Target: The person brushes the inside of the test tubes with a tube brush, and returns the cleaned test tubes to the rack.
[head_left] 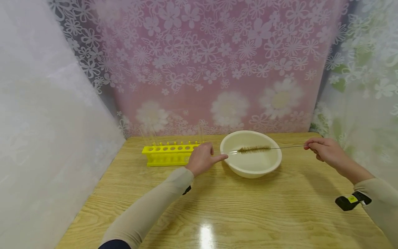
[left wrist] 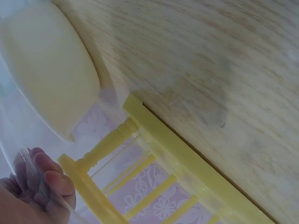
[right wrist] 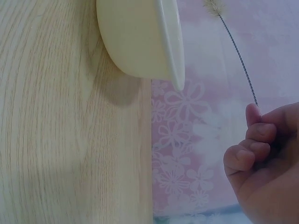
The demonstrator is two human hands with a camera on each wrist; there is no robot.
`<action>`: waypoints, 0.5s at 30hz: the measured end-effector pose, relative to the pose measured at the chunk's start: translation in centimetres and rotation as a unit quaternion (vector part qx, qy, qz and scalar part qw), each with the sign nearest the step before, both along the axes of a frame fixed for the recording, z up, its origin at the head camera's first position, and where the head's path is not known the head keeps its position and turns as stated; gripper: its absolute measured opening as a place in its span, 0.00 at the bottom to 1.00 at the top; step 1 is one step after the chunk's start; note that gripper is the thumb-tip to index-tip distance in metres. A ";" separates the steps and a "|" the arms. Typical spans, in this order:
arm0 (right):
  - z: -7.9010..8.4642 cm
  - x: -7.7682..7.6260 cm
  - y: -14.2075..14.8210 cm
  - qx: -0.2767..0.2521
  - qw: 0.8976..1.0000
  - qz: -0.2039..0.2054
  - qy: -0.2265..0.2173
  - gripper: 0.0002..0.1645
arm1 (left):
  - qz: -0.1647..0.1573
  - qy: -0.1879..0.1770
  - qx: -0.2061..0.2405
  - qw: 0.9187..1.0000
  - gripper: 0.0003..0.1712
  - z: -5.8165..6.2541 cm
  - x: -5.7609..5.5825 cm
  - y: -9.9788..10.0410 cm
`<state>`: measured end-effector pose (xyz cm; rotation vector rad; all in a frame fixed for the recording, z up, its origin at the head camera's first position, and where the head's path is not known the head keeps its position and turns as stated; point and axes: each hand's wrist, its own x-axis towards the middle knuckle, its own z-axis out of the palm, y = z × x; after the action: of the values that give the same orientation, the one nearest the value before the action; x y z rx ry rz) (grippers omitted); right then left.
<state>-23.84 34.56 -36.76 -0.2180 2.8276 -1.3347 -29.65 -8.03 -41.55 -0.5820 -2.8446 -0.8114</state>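
My left hand (head_left: 202,158) grips a clear glass test tube (head_left: 232,152), its thumb stretched toward the basin; in the left wrist view the fingers curl round the tube (left wrist: 35,170). My right hand (head_left: 324,152) pinches the twisted wire handle of a test tube brush (head_left: 255,149) between thumb and fingertips. The brush lies level over the cream basin (head_left: 248,171), its bristle tip right at the tube's mouth. In the right wrist view the wire (right wrist: 239,58) runs up from the fingertips to the bristles. Part of the tube is hidden by the left hand.
A yellow test tube rack (head_left: 168,149) stands left of the basin, partly behind the left hand, with several clear tubes upright in it. All of it sits on a wood-grain table (head_left: 248,214). A flowered curtain (head_left: 199,69) hangs behind.
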 end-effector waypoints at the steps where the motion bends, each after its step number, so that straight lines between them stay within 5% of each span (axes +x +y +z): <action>1: 0.1 0.1 0.0 0.001 1.000 0.000 0.001 0.28 | 0.002 0.000 -0.001 1.000 0.35 -0.1 0.0 0.0; 15: 0.1 0.1 -0.1 0.029 1.000 0.006 0.008 0.27 | -0.004 0.001 -0.001 1.000 0.35 -0.3 -0.2 0.4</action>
<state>-23.78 34.50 -36.65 -0.2448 2.8687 -1.2512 -29.83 -7.63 -41.87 -0.5943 -2.8444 -0.8088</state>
